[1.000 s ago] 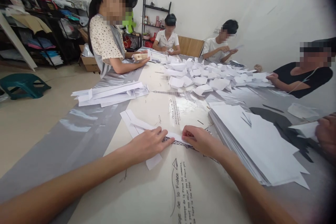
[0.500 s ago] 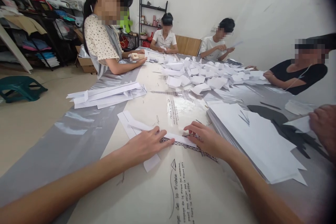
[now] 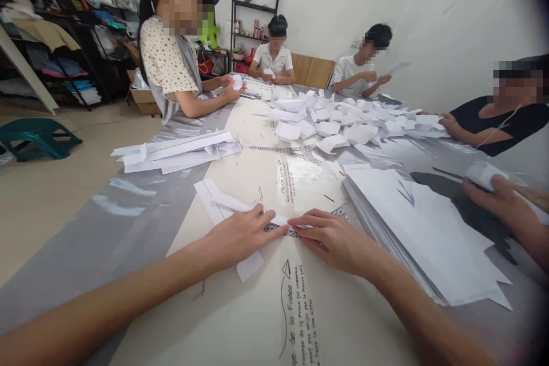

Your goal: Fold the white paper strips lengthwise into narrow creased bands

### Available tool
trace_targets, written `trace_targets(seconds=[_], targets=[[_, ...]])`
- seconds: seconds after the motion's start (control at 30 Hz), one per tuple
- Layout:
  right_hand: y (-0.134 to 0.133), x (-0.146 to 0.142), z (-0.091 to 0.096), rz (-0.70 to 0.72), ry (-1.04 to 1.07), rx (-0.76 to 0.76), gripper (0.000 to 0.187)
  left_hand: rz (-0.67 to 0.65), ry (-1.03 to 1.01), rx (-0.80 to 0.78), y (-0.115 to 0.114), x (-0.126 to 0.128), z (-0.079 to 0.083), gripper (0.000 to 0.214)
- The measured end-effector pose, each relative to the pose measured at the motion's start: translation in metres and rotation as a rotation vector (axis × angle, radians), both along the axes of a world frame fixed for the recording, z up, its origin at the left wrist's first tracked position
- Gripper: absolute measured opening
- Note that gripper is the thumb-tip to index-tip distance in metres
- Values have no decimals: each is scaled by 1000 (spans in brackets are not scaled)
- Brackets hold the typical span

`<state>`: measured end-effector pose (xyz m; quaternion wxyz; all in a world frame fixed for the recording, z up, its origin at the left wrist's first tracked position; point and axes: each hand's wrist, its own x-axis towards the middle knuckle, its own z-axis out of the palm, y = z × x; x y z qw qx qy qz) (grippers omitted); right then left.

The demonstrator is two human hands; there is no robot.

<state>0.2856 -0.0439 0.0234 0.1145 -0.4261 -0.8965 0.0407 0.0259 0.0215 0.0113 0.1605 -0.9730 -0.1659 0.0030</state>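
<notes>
A folded white paper strip [image 3: 234, 204] lies across the printed table cover, over a drawing of a lattice tower. My left hand [image 3: 242, 234] presses the strip down, with thumb and fingertips on its lower stretch. Fingers closed, my right hand [image 3: 332, 234] grips the strip's near right end, its tips almost touching those of the left. Part of the strip is hidden under both hands. Another flat paper piece [image 3: 205, 200] lies beneath its far left end, and a paper end [image 3: 251, 266] sticks out below my left wrist.
Paper strips [image 3: 175, 151] are piled at left, a stack of white sheets [image 3: 412, 229] at right. Many folded paper pieces [image 3: 330, 120] cover the table's middle. Co-workers sit or stand around; one person's hands [image 3: 497, 200] hold white paper at right. A green stool [image 3: 40, 134] stands left.
My right hand has slid left along the strip toward my left hand, and its fingers have closed together. The left hand stays in place. A co-worker's hands at right have moved inward.
</notes>
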Motion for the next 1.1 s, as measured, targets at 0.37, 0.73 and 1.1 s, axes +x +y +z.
trace_targets(seconds=[0.37, 0.73, 1.1], targets=[[7, 9, -3, -87, -10, 13, 26, 4, -20, -26, 0, 0, 1, 64], [11, 8, -9, -50, -90, 162, 36, -25, -208, 25, 14, -2, -11, 21], [13, 4, -6, -119, 360, 4, 22, -116, -412, -46, 32, -11, 0, 32]])
